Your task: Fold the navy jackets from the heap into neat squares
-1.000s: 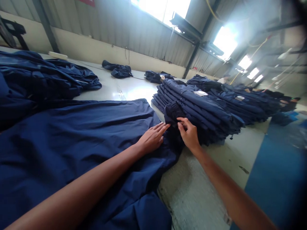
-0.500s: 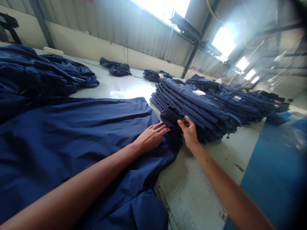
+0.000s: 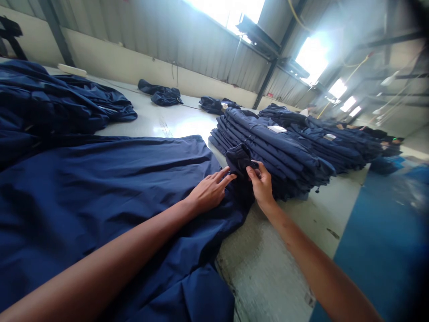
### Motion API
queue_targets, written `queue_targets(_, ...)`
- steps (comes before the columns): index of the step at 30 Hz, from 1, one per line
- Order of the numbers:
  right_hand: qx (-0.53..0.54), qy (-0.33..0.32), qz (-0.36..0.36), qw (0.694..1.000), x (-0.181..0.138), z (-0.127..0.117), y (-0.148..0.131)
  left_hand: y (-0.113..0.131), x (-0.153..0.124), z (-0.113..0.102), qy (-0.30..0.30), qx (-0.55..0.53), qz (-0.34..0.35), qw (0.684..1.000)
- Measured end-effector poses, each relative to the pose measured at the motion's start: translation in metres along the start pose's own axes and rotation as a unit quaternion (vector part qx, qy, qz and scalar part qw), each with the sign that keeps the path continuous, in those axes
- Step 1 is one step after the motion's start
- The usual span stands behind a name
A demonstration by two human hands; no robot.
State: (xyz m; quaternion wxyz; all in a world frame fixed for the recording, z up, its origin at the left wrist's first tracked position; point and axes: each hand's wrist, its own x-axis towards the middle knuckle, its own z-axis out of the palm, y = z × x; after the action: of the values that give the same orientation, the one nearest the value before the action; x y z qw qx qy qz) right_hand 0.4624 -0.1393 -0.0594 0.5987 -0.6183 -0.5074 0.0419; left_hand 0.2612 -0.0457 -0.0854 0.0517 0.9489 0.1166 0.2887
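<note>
A navy blue garment point(image 3: 110, 192) lies spread over the table, its surface wrinkled. At its right end a darker gathered part point(image 3: 237, 158), which looks like a cuff or hem, is lifted and folded up. My right hand point(image 3: 260, 181) pinches the edge of this part between thumb and fingers. My left hand point(image 3: 211, 190) lies on the garment just left of it, palm down with fingers stretched out, the fingertips by the gathered part.
A tall stack of folded navy garments point(image 3: 268, 143) stands right behind my right hand, with more stacks point(image 3: 338, 143) beyond. A heap of navy cloth point(image 3: 67, 100) is at the left. Small bundles point(image 3: 164, 95) lie along the back of the pale table point(image 3: 268, 264). The floor point(image 3: 365, 232) is blue.
The gathered part has bunched up and turned slightly in my right hand's pinch. My left fingers have spread a little on the cloth.
</note>
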Motion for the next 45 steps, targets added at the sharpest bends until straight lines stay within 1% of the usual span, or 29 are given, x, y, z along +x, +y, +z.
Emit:
queue_targets(4,-0.014,0.041,0.001,0.999,0.0,-0.004,-0.006,0.001,-0.001,-0.005,0.054,-0.031,-0.068,0.996)
queue_targets(6,-0.009,0.044,-0.003,0.999,-0.001,-0.004,-0.01,0.0,0.0,-0.005,0.086,-0.048,-0.103,0.99)
queue_targets(8,0.007,0.036,-0.007,0.999,-0.002,-0.003,-0.014,-0.002,0.0,-0.005,0.1,-0.058,-0.116,0.987)
queue_targets(10,0.034,0.02,-0.016,0.999,-0.003,0.0,-0.015,-0.003,0.0,-0.003,0.091,-0.055,-0.1,0.989)
queue_targets(13,0.061,-0.027,-0.028,0.997,-0.005,0.004,-0.013,-0.003,0.0,0.0,0.049,-0.028,-0.036,0.998)
queue_targets(15,0.045,-0.067,-0.035,0.996,-0.006,0.005,-0.01,-0.002,-0.001,0.0,0.023,-0.009,0.009,1.0)
queue_targets(17,0.009,-0.091,-0.05,0.995,-0.007,0.007,-0.008,0.001,-0.002,-0.002,0.006,0.006,0.043,0.999)
queue_targets(20,-0.042,-0.096,-0.069,0.992,-0.008,0.009,-0.007,0.002,-0.001,-0.005,-0.015,0.031,0.071,0.997)
queue_targets(22,-0.056,-0.09,-0.065,0.992,-0.008,0.012,-0.009,0.002,0.0,-0.004,-0.026,0.039,0.08,0.996)
queue_targets(25,-0.064,-0.053,-0.046,0.995,-0.002,0.011,-0.017,0.001,0.0,-0.001,-0.019,0.019,0.091,0.995)
queue_targets(27,-0.071,-0.002,-0.053,0.996,0.011,0.004,-0.026,0.0,-0.001,0.002,-0.003,-0.012,0.074,0.997)
queue_targets(29,-0.085,0.041,-0.082,0.992,0.03,-0.01,-0.04,0.0,-0.002,0.003,0.009,-0.043,0.025,0.999)
queue_targets(31,-0.103,0.057,-0.113,0.987,0.055,-0.03,-0.055,0.0,-0.003,0.003,0.003,-0.059,-0.014,0.998)
queue_targets(33,-0.123,0.064,-0.13,0.982,0.084,-0.053,-0.071,0.0,-0.004,0.003,-0.018,-0.051,-0.011,0.999)
queue_targets(35,-0.144,0.088,-0.128,0.977,0.115,-0.077,-0.084,-0.001,-0.004,0.003,-0.033,-0.033,0.013,0.999)
queue_targets(36,-0.154,0.107,-0.113,0.976,0.131,-0.089,-0.089,-0.002,-0.004,0.003,-0.033,-0.029,0.019,0.999)
queue_targets(38,-0.166,0.146,-0.059,0.973,0.161,-0.108,-0.096,-0.003,-0.004,0.003,-0.024,-0.033,0.018,0.999)
queue_targets(41,-0.168,0.179,0.024,0.969,0.197,-0.126,-0.099,-0.003,-0.004,0.002,-0.009,-0.043,-0.005,0.999)
queue_targets(43,-0.173,0.178,0.057,0.967,0.212,-0.132,-0.097,-0.003,-0.004,0.001,-0.003,-0.041,-0.02,0.999)
queue_targets(45,-0.191,0.134,0.077,0.969,0.217,-0.137,-0.092,-0.002,-0.004,0.0,0.0,-0.039,-0.018,0.999)
